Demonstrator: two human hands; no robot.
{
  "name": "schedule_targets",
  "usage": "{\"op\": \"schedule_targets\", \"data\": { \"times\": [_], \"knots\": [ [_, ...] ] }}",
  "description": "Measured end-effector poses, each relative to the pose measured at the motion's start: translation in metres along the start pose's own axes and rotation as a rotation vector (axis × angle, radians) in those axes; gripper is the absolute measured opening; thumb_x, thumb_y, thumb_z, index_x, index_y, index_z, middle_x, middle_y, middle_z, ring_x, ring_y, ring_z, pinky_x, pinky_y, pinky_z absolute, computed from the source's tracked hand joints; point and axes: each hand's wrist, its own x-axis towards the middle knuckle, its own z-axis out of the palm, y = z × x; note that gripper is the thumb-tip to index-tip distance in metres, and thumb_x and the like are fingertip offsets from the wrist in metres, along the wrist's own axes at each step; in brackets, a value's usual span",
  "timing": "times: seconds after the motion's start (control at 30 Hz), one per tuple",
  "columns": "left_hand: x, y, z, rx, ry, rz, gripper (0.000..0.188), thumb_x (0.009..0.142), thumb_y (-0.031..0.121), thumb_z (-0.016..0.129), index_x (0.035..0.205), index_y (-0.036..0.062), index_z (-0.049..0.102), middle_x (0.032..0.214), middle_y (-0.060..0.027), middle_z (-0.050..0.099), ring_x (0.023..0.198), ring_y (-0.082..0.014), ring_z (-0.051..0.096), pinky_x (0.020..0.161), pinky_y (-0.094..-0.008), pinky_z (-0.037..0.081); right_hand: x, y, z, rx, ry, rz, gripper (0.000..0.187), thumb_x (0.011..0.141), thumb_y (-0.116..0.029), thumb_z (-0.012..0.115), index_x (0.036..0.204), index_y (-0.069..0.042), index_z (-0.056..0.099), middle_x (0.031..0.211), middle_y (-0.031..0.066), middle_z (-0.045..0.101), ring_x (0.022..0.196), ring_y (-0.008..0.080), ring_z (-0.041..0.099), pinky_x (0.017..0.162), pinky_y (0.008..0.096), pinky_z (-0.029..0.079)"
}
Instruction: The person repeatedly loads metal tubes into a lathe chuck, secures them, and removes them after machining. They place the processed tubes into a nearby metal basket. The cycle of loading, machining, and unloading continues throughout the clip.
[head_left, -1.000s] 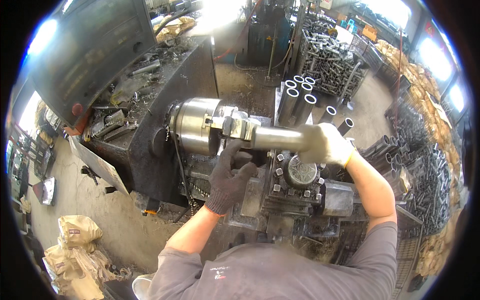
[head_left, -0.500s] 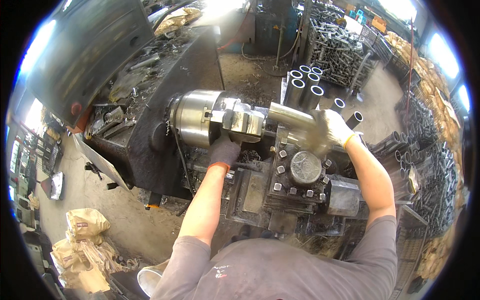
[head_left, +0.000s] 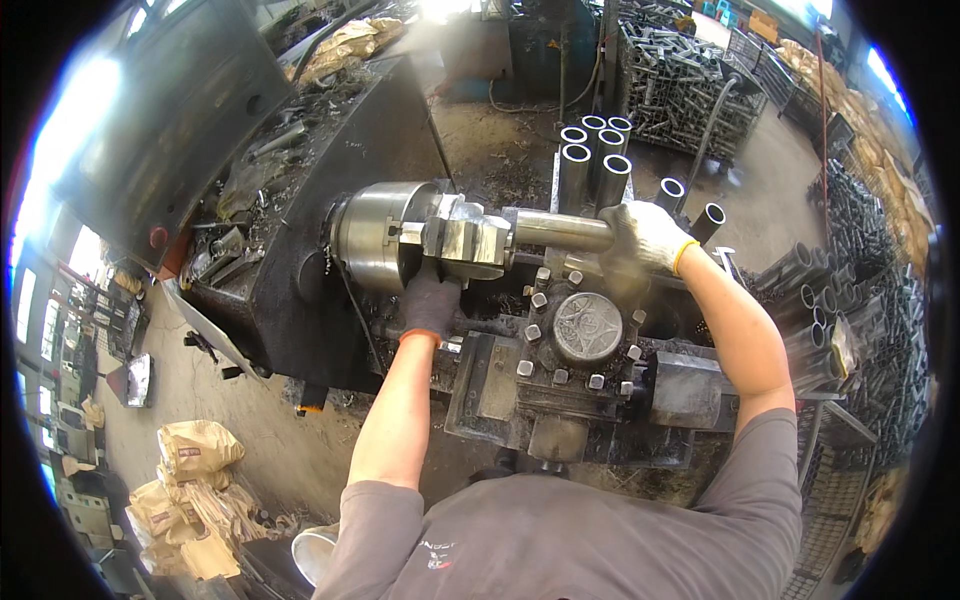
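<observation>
My right hand (head_left: 645,238), in a white glove with a yellow cuff, is closed round the right part of a shiny metal tube (head_left: 565,231). The tube lies nearly level, its left end at the stepped jaws (head_left: 468,238) of a lathe chuck (head_left: 378,236); whether it enters them I cannot tell. My left hand (head_left: 430,302), in a dark glove with an orange cuff, reaches up under the jaws. Its fingertips are hidden behind them. Just below the tube sits the bolted tool post (head_left: 587,328) with its round cap.
Upright tubes (head_left: 616,180) stand behind the machine, with more tubes (head_left: 805,300) stacked at the right. The lathe headstock (head_left: 310,215) fills the left side, strewn with shavings. Wire bins (head_left: 690,90) of metal parts stand far back. Brown sacks (head_left: 195,450) lie on the floor lower left.
My right hand has brought the tube left, up against the chuck jaws, and the tube has levelled out. My left hand stays under the jaws. The whole view has shifted slightly.
</observation>
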Motion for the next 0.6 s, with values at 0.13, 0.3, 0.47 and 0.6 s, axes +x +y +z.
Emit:
{"op": "schedule_targets", "data": {
  "times": [0.13,0.3,0.47,0.6],
  "knots": [
    [0.021,0.0,-0.008,-0.072,-0.411,0.13,0.046,0.094,0.034,0.066,0.128,0.0042,0.072,0.116,-0.0228,0.076,0.1,-0.0366,0.076,0.094,-0.0446,0.059,0.013,0.019,0.008,-0.049,0.013,-0.018,0.048,0.072,-0.041,0.084,0.1,-0.003,0.078,0.094,0.0221,0.078,0.088,0.04,0.076,0.082,0.0474,0.062],
    [0.019,0.018,-0.005,0.274,-0.253,0.075,0.051,0.098,0.043,0.058,0.135,0.01,0.072,0.136,-0.0219,0.072,0.125,-0.0435,0.069,0.108,-0.0501,0.055,0.029,0.025,0.017,-0.169,-0.065,-0.011,0.045,0.073,-0.038,0.083,0.101,-0.004,0.079,0.093,0.0225,0.079,0.086,0.0393,0.078,0.08,0.0474,0.063],
    [-0.022,0.01,-0.015,-0.503,-0.109,-0.053,0.043,0.096,0.027,0.062,0.131,0.0025,0.067,0.108,-0.0227,0.079,0.097,-0.0368,0.078,0.082,-0.0471,0.062,0.031,0.023,0.021,-0.285,-0.167,0.006,0.046,0.072,-0.041,0.084,0.1,-0.005,0.08,0.092,0.0217,0.079,0.086,0.039,0.078,0.08,0.0467,0.063],
    [0.001,0.025,-0.03,-0.474,-0.475,-0.111,0.027,0.096,0.018,0.063,0.116,0.003,0.076,0.09,-0.0147,0.078,0.068,-0.0263,0.076,0.059,-0.0356,0.058,0.039,0.016,0.025,-0.267,-0.183,-0.029,0.047,0.072,-0.042,0.085,0.101,-0.005,0.08,0.094,0.0209,0.079,0.086,0.0387,0.078,0.079,0.0469,0.063]
  ]
}}
